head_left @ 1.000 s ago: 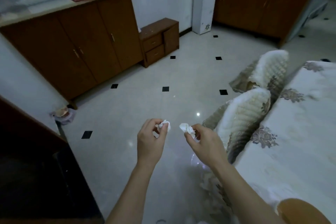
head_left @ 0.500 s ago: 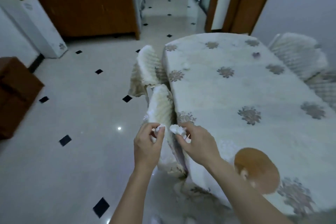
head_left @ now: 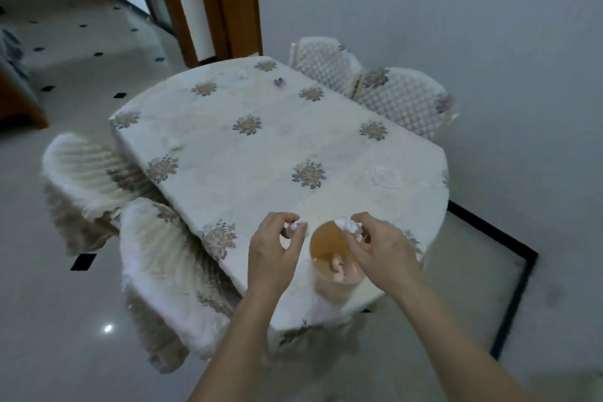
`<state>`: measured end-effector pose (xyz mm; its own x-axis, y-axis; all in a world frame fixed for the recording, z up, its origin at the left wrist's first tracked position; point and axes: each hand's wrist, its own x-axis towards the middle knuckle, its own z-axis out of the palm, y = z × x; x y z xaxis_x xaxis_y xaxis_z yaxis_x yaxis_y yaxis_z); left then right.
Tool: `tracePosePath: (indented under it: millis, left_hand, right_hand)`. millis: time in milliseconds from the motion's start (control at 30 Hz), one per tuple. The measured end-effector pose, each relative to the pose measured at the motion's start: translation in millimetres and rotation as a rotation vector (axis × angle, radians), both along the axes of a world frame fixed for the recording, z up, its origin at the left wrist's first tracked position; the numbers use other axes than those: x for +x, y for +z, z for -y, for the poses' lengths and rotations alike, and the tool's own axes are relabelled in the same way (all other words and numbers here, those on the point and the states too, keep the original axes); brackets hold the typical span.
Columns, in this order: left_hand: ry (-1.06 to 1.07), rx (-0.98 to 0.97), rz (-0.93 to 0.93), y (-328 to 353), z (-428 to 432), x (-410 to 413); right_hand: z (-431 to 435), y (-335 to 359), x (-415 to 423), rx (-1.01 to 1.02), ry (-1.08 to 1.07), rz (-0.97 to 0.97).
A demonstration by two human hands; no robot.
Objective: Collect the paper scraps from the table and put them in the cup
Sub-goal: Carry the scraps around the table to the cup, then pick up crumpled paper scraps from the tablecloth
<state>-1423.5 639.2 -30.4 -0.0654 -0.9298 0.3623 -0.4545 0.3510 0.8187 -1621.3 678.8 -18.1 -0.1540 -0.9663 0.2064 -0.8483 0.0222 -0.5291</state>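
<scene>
Reaching cup point(head_left: 326, 243) now: R hand point(head_left: 381, 248), scrap point(head_left: 349, 224)

Crumpled white paper scraps point(head_left: 350, 225); matt paper cup point(head_left: 329, 246); embroidered cloth over surface point(head_left: 261, 157); glossy tiled floor point(head_left: 65, 320); quilted chair covers point(head_left: 404, 101).

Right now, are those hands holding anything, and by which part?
Yes. The left hand pinches a small crumpled white paper scrap between thumb and fingertips; the right hand pinches another crumpled white paper scrap the same way.
</scene>
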Motion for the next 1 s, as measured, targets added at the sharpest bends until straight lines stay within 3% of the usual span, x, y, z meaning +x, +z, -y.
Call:
tracePosePath:
  millis: [167,433,633,1000]
  left_hand:
    - [-0.144,-0.079,0.181,-1,4,-37]
    - [-0.126,-0.199,0.429,-8,15,-47]
    - [-0.14,0.104,0.834,-17,23,-54]
    - [-0.135,0.0,0.859,-17,23,-51]
  right_hand:
    - [-17,-7,-33,-0.027,-0.088,-0.025]
    - [-5,-10,-38,0.056,-0.02,-0.158]
    - [4,-23,-43,0.255,0.115,-0.32]
    - [5,-21,-42,0.091,0.052,-0.375]
